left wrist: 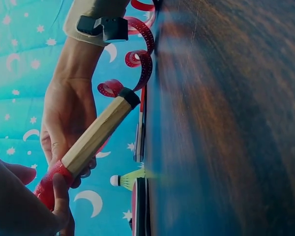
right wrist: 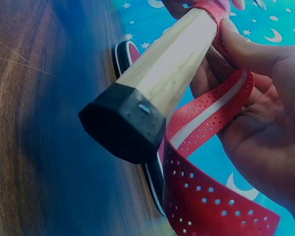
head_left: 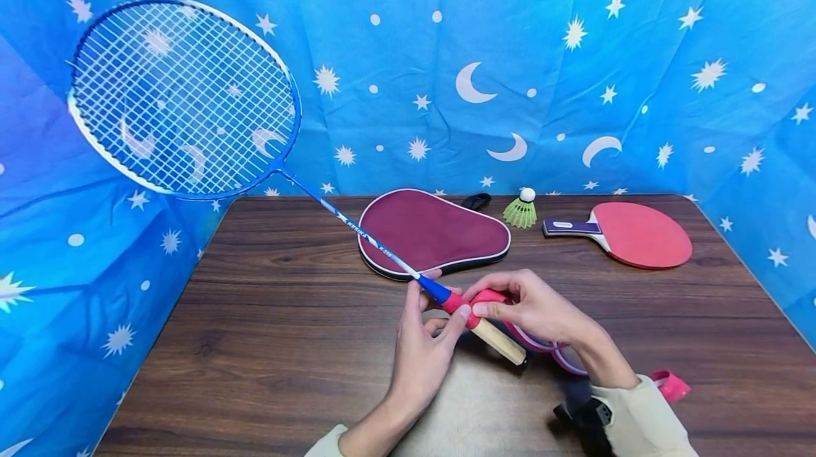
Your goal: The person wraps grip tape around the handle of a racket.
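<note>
A blue and white badminton racket (head_left: 331, 209) slants up to the left, its head raised before the curtain. Red perforated grip tape (right wrist: 206, 191) is wound round the upper handle; below it the bare wooden handle (left wrist: 96, 135) shows, ending in a black butt cap (right wrist: 123, 123). My left hand (head_left: 423, 343) pinches the handle at the wrapped part, thumb on the tape. With thumb and fingers my right hand (head_left: 535, 308) pinches the tape beside the handle. The loose tape curls down past the right wrist in coils.
On the wooden table (head_left: 287, 358), a maroon paddle case (head_left: 433, 230) lies behind the hands. A yellow-green shuttlecock (head_left: 521, 209) and a red table tennis paddle (head_left: 644, 234) are at the back right. A blue curtain (head_left: 395, 46) with moons and stars surrounds the table.
</note>
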Tool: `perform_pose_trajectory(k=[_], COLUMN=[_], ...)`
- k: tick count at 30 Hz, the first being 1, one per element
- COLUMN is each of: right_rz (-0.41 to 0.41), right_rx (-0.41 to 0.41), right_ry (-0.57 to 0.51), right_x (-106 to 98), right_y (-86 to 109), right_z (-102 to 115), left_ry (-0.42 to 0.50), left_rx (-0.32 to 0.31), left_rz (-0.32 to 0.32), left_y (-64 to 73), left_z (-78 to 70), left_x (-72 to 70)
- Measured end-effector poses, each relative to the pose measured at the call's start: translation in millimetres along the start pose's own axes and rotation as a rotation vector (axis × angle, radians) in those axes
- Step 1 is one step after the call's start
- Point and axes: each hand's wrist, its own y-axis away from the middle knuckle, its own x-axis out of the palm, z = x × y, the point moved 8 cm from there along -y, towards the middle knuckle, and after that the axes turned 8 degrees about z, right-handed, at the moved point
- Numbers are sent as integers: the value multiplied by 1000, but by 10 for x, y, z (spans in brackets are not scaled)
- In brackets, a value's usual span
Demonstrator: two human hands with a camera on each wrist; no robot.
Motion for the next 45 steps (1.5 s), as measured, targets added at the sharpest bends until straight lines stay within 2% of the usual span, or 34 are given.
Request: perform_pose_trajectory(k=[5, 11, 19, 25, 34, 45], right_rz=[-10, -16, 13, 11, -5, -4], right_rx=[-3, 7, -7, -14, -13, -61], right_ry=[6, 17, -4, 2, 14, -27], right_x=[-8, -33, -19, -21, -28, -16], right_y=[9, 27, 19, 15, 16, 20], right_z=[12, 5, 22, 24, 36, 87], left_ry=[29, 114, 162, 161, 141, 109], left_rx=[-22, -47, -70, -104, -121, -93], left_rz=[-13, -4, -9, -15, -15, -18], left_y=[10, 8, -1, 0, -2, 12], left_z=[20, 45, 86, 110, 131, 99], left_x=[-1, 30, 34, 17, 20, 22])
